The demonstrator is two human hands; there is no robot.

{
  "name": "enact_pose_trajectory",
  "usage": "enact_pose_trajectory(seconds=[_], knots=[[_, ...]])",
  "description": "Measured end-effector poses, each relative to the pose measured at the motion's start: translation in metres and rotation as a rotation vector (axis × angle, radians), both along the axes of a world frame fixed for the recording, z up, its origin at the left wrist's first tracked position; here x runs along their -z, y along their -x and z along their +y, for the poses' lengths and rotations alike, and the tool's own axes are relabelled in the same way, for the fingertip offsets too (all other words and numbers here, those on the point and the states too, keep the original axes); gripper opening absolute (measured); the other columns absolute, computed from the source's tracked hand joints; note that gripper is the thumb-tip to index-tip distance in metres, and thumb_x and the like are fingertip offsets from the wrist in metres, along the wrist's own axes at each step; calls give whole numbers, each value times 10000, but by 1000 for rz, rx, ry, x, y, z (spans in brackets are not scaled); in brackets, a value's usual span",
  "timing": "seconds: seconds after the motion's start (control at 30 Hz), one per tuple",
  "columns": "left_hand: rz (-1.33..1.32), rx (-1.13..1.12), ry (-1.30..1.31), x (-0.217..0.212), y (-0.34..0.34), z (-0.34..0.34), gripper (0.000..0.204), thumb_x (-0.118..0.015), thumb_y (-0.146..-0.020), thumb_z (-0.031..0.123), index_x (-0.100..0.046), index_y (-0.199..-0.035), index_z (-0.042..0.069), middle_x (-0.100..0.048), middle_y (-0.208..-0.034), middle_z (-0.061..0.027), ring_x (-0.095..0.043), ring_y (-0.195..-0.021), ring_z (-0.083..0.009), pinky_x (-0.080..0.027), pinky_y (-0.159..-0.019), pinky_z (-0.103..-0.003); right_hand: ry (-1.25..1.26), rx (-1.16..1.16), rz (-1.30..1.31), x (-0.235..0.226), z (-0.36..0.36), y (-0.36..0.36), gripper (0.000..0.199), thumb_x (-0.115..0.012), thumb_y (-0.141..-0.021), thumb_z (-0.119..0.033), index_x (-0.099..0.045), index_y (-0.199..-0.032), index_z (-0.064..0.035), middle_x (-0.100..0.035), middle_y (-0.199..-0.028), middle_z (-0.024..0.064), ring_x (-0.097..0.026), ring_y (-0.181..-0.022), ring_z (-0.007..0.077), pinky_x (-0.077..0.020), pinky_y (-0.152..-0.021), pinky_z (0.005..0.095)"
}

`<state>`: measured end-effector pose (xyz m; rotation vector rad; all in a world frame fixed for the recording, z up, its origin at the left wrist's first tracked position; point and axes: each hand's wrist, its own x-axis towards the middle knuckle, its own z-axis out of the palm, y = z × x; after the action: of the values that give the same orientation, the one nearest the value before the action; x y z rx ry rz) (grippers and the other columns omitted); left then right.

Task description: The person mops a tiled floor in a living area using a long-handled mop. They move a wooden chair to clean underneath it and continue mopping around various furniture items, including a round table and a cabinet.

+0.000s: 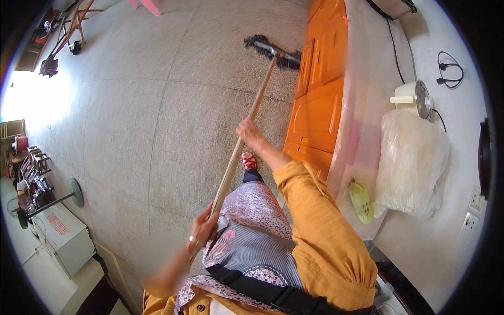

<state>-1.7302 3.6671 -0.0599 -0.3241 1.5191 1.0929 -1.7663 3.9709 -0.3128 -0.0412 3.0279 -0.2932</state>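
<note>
Mop (229,170) sits in your two-handed grip: right hand (250,134) wrapped around it farther out, left hand (202,226) closed nearer your body. Its handle (261,89) slants ahead and rightward from there, the fringed head (265,48) beyond your right hand, close beside the orange cabinet (315,105).

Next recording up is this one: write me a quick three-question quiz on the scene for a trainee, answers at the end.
1. Which hand grips the pole nearer the mop head?
2. True or false: the orange cabinets stand to the right of the pole in the picture.
3. Fill in: beside the cream pot lies a bulky, see-through plastic ____.

Key:
1. The right hand; the left hand grips farther back.
2. True.
3. Bag.
</note>
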Motion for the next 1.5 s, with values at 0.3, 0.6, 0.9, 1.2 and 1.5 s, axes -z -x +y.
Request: enact_pose_trajectory(seconds=[0.3,0.6,0.9,1.2,1.5], knots=[[129,29,-120,71,94,194,483,-495,-851,278,-348,-1294,152,-442,-534,8,-391,-359,-73,-281,-296,-214,-16,271,267,-9,112,66,185,-437,-801,-107,-536,-930,-18,-399,-1218,175,-301,-1205,314,-290,-992,388],[106,109,-11,11,82,59,438,-510,-849,193,-397,-1268,131,-394,-490,45,-366,-373,-50,-276,-326,-216,307,326,162,3,3,42,169,-460,-795,-137,-521,-939,-69,-355,-1245,224,-262,-1215,370,-236,-990,500],[-212,-353,108,-79,116,-107,427,-540,-834,159,-430,-1222,20,-557,-766,-8,-502,-599,-69,-432,-545,-186,293,-72,15,-85,-146,59,129,-475,-736,-199,-588,-680,-168,-532,-786,33,-489,-928,211,-202,-926,602],[-26,-235,128,-62,152,25,398,-548,-824,129,-463,-1192,5,-535,-712,23,-454,-567,-35,-376,-486,-182,321,-114,173,-58,-10,110,135,-463,-715,-224,-541,-622,-167,-508,-749,44,-487,-909,212,-229,-918,600],[233,110,136,-7,271,329,436,-542,-828,173,-430,-1233,59,-465,-571,39,-397,-436,-38,-313,-364,-200,211,-113,279,6,313,258,101,-478,-701,-176,-565,-652,-192,-532,-742,33,-503,-836,227,-297,-913,486]])
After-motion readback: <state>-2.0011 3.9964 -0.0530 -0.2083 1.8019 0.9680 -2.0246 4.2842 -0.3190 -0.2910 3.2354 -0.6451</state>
